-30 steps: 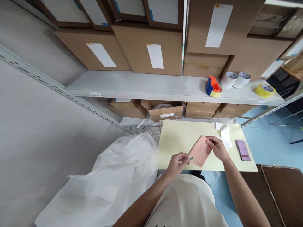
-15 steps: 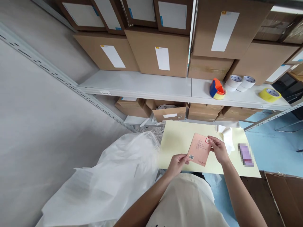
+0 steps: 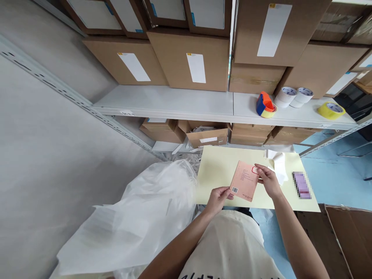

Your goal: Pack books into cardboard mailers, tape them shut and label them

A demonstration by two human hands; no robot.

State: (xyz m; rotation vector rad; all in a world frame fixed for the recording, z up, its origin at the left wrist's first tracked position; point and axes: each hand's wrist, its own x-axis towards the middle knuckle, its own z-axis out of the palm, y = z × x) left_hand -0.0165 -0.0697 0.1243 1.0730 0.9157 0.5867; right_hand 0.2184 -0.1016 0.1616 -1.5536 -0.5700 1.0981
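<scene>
A: Where is the pink booklet (image 3: 243,181)?

B: Held up over the near part of the pale yellow counter (image 3: 215,166), spanning the gap between the two hands.

A: How is each hand gripping it?

B: The left hand (image 3: 217,201) has its thumb and fingers closed on the lower left corner, right beside the barcode (image 3: 234,189). The right hand (image 3: 269,181) pinches the upper right corner — thumb on the printed face by a red-outlined mark (image 3: 255,170), other fingers partly hidden behind.

A: Can you read it?

B: No, the printed lines are too small. That face is turned up toward the wearer, slightly tilted.

A: What else lies on the counter?

B: Some white paper (image 3: 279,162) just past the right hand, and farther right a purple item (image 3: 302,185) — blurred into blocks, so I can't tell what it is.

A: And around it?

B: On the grey shelf (image 3: 174,99) beyond are a red-and-blue tape dispenser (image 3: 263,104), white tape rolls (image 3: 281,101) and a yellow tape roll (image 3: 327,112). An open cardboard box (image 3: 220,136) sits below. White sheeting (image 3: 145,217) is heaped left of the counter.
</scene>
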